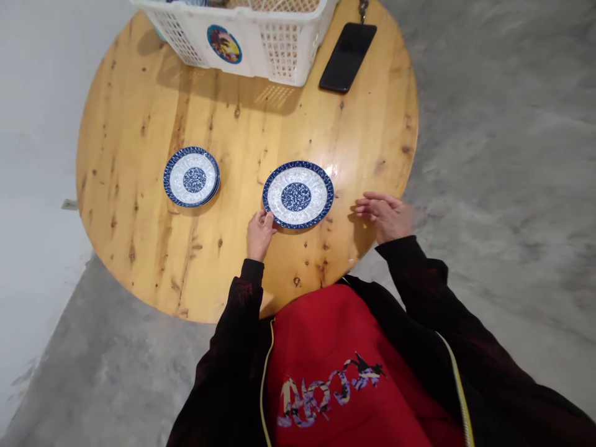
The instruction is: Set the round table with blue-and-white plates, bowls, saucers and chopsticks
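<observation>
A blue-and-white patterned plate lies flat near the front of the round wooden table. My left hand pinches its near left rim with closed fingers. My right hand rests at the table's right edge, a little to the right of the plate, fingers stretched out toward it and holding nothing. A small stack of matching plates sits further left, apart from both hands.
A white plastic basket with a round sticker stands at the table's far edge. A black phone lies to its right. Grey concrete floor surrounds the table; a pale wall runs along the left.
</observation>
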Motion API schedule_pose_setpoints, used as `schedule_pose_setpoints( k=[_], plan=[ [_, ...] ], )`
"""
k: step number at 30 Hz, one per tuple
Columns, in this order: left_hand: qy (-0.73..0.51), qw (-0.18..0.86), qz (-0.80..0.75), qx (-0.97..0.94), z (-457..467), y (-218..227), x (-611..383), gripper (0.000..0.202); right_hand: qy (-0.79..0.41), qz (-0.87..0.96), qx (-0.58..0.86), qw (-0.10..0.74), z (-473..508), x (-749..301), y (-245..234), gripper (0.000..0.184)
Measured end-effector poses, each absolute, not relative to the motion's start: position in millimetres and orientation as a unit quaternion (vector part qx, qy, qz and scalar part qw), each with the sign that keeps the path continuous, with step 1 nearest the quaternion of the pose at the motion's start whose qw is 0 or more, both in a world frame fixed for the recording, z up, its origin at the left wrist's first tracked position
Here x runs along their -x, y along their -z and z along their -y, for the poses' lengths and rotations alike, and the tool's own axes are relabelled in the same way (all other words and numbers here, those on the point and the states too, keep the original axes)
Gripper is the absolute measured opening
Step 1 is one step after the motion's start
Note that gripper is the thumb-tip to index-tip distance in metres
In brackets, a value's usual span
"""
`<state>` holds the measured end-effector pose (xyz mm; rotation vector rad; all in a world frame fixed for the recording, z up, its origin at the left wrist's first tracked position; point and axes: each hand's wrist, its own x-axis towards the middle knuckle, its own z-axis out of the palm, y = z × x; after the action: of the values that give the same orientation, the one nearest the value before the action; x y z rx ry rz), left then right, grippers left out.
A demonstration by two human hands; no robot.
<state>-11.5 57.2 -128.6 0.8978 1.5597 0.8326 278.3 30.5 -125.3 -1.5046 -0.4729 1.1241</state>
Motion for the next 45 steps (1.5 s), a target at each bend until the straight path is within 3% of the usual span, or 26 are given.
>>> schedule_pose_setpoints(
  k=[6, 16, 27, 45],
  plan=[
    [-0.350, 0.552, -0.661, -0.368, -42, 117, 15, 0.037, -0.413, 0.178, 0.668, 0.593, -10, -308, 129, 0.010],
    [-0.323, 0.569, -0.658, -0.374, -38, 122, 0, 0.034, -0.448, 0.173, 0.671, 0.565, -5, -283, 137, 0.011],
    [-0.317, 0.571, -0.654, -0.383, -45, 131, -11, 0.017, -0.447, 0.164, 0.679, 0.559, 3, -283, 136, 0.011],
    [-0.304, 0.556, -0.657, -0.407, -49, 137, -6, 0.014, -0.495, 0.149, 0.664, 0.540, 3, -269, 136, 0.008]
  ],
)
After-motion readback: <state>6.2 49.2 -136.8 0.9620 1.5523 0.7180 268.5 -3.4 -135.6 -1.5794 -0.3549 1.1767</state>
